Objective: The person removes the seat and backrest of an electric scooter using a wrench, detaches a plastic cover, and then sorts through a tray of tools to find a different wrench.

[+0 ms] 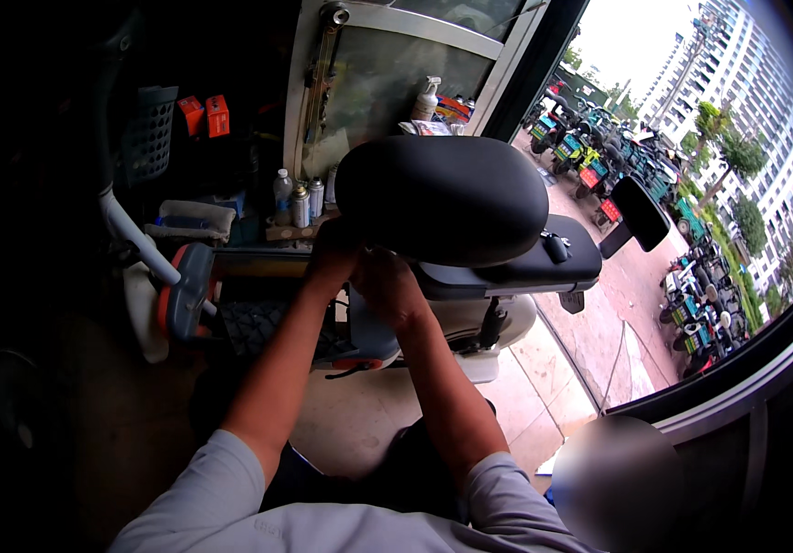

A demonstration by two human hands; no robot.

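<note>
A raised black padded seat (pixel 442 198) of an electric scooter covers part of where I work. Under its left end, my left hand (pixel 332 253) reaches into deep shadow, its fingers hidden. My right hand (pixel 389 284) is close beside it, fingers curled inward at the seat's underside; what they hold, if anything, does not show. Below the hands is the scooter's grey body panel (pixel 369 330). To the right, a lower black rear seat (pixel 516 272) carries a small dark object with metal bits, perhaps keys (pixel 555 245). The dark footboard (pixel 272 324) lies left of my forearms.
Spray cans (pixel 300 205) and a clear bottle (pixel 283 192) stand behind the scooter. A white spray bottle (pixel 427 100) is farther back by a glass door (pixel 387 88). A mirror (pixel 640 214) juts out at right. Parked scooters (pixel 590 166) line the pavement outside. A blurred round patch (pixel 613 479) is at lower right.
</note>
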